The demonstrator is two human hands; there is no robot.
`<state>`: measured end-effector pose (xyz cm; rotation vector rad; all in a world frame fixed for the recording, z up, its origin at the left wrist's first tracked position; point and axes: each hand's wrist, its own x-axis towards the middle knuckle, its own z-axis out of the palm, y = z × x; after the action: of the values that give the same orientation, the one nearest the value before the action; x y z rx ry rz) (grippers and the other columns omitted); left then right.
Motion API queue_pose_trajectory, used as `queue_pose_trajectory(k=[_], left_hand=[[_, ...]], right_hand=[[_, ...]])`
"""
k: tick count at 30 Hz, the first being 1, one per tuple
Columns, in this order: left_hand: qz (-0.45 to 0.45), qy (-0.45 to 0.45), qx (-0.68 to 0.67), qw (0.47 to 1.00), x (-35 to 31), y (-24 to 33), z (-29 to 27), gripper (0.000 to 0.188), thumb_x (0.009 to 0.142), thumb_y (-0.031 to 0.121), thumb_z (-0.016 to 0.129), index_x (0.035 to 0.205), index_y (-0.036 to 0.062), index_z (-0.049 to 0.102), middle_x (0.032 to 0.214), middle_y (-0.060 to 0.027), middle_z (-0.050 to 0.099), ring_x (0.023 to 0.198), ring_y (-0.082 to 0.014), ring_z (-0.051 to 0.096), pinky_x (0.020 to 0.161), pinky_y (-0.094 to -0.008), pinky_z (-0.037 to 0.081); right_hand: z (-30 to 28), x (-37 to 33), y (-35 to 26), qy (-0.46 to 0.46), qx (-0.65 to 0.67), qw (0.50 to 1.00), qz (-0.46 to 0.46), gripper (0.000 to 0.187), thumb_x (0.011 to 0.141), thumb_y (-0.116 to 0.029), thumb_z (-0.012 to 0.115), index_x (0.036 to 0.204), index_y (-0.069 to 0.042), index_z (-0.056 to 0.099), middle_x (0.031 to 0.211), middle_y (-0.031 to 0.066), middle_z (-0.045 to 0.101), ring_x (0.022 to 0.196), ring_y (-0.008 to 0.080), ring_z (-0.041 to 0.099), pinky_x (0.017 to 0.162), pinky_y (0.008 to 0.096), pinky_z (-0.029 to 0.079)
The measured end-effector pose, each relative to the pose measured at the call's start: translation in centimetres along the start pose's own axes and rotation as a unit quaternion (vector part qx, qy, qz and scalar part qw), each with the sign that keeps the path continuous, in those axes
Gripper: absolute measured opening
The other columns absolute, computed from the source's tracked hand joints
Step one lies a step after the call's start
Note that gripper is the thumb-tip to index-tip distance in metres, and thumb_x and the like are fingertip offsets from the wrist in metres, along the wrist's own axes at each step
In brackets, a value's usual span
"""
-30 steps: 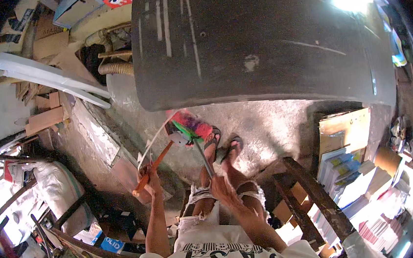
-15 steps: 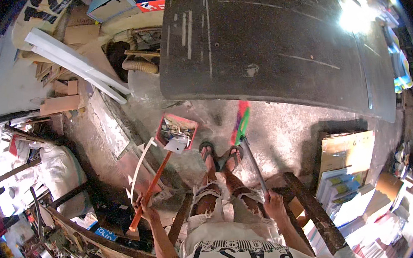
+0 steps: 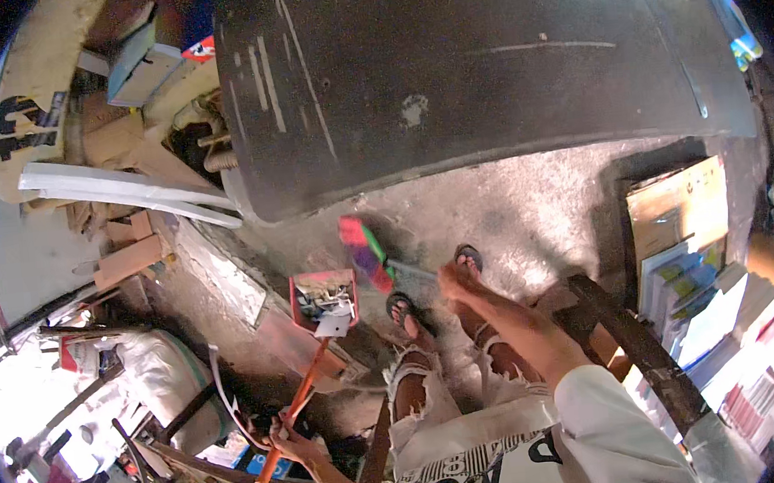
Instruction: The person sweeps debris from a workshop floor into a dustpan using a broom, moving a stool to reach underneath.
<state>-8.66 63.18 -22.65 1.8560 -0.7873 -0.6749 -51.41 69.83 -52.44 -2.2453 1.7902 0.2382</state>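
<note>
My left hand (image 3: 287, 440) is closed around the orange handle (image 3: 310, 380) of a long-handled dustpan. Its red pan (image 3: 295, 308) rests on the floor with scraps and litter inside. A thin pale curved strip (image 3: 221, 377) runs down to the same hand; whether the fingers hold it too, I cannot tell. My right hand (image 3: 457, 281) grips the grey handle of a broom, low down above my feet. The broom's red, purple and green bristles (image 3: 365, 253) are slightly blurred, just right of the pan and apart from it.
A large dark table (image 3: 483, 77) spans the far side. Long white pieces (image 3: 124, 186) and cardboard lie at the far left. A white sack (image 3: 164, 380) stands nearer on the left. Wooden beams (image 3: 640, 348) and stacked papers (image 3: 686, 289) flank me on the right.
My right hand has reached forward and bent lower, swinging the broom head left toward the dustpan. My feet stand farther apart. The view has shifted; my left hand keeps its hold on the dustpan.
</note>
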Motion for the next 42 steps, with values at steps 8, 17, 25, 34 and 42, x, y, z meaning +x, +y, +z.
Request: queue_pose_trajectory(k=[8,17,25,34,42], left_hand=[[0.095,-0.090,0.135,0.982,2.2,0.2,-6.3,0.024,0.086,0.014,0.045,0.094,-0.0080,0.051,0.120,-0.0235,0.042,0.111,-0.0334,0.045,0.097,-0.0401,0.042],[0.029,-0.042,-0.015,0.999,4.4,-0.8,-3.2,0.020,0.082,0.009,0.046,0.092,-0.0059,0.053,0.130,-0.0259,0.036,0.119,-0.0372,0.038,0.099,-0.0402,0.040],[0.061,-0.018,-0.042,0.997,4.4,-0.1,-5.2,0.019,0.082,0.011,0.045,0.079,-0.0060,0.054,0.121,-0.0250,0.045,0.117,-0.0383,0.040,0.097,-0.0411,0.040],[-0.018,0.098,-0.322,0.942,1.3,4.0,-3.8,0.045,0.075,-0.004,0.049,0.113,-0.0091,0.026,0.104,-0.0305,0.049,0.101,-0.0375,0.053,0.082,-0.0415,0.054],[0.067,0.203,-0.373,0.903,1.0,5.8,-7.7,0.019,0.084,0.005,0.051,0.098,0.0046,0.038,0.080,-0.0082,0.055,0.106,-0.0355,0.052,0.086,-0.0522,0.046]], right_hand=[[-3.6,-18.1,8.8,-0.169,0.084,0.972,0.143,0.007,0.070,-0.011,0.056,0.065,-0.006,0.056,0.056,0.0089,0.051,0.067,0.0245,0.056,0.051,0.0391,0.044],[-2.9,-39.7,7.0,-0.298,0.185,0.717,0.603,0.030,0.079,-0.029,0.055,0.083,0.001,0.058,0.075,0.0177,0.058,0.071,0.0303,0.058,0.065,0.0389,0.048],[-8.2,-32.5,0.6,0.046,0.218,0.858,0.462,0.018,0.079,-0.022,0.053,0.079,-0.004,0.058,0.063,0.0116,0.057,0.061,0.0270,0.060,0.052,0.0430,0.044],[-20.4,-18.1,12.6,-0.015,0.280,0.877,0.390,0.019,0.079,-0.018,0.050,0.071,-0.004,0.059,0.060,0.0130,0.057,0.058,0.0285,0.059,0.049,0.0432,0.042],[-23.6,-13.1,10.0,-0.185,0.242,0.931,0.202,0.025,0.079,-0.024,0.051,0.071,-0.002,0.060,0.063,0.0157,0.059,0.061,0.0315,0.059,0.053,0.0435,0.044]])
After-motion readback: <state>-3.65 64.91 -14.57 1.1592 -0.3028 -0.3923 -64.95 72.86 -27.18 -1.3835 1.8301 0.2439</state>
